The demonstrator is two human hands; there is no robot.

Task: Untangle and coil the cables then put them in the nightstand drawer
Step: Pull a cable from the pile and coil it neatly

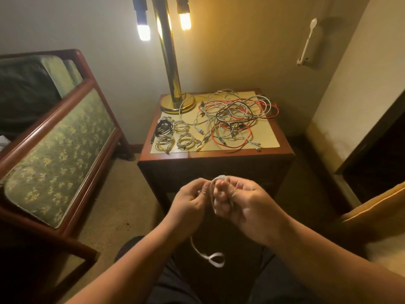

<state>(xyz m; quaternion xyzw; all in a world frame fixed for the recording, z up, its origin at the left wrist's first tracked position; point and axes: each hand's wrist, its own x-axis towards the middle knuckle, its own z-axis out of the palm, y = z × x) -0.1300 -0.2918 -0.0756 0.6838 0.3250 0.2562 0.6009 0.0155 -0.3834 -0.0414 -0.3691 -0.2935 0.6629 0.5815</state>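
cables [234, 116] tangled on seemingly wooden nightstand [214, 156]

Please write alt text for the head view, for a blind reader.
Left hand and right hand hold a white cable before a nightstand. On it: coiled cables at left, a tangle at right, a lamp behind.

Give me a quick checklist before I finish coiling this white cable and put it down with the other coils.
1. Grip: left hand and right hand both hold the white cable: ok.
2. Coiling done: loose tail hangs looped below the hands: not ok.
3. Storage: finished coils sit together on the left side of the nightstand: ok.
4. Sorting: tangled pile lies knotted beside the lamp base: not ok.
5. Is the drawer open: nightstand front too dark: cannot tell.
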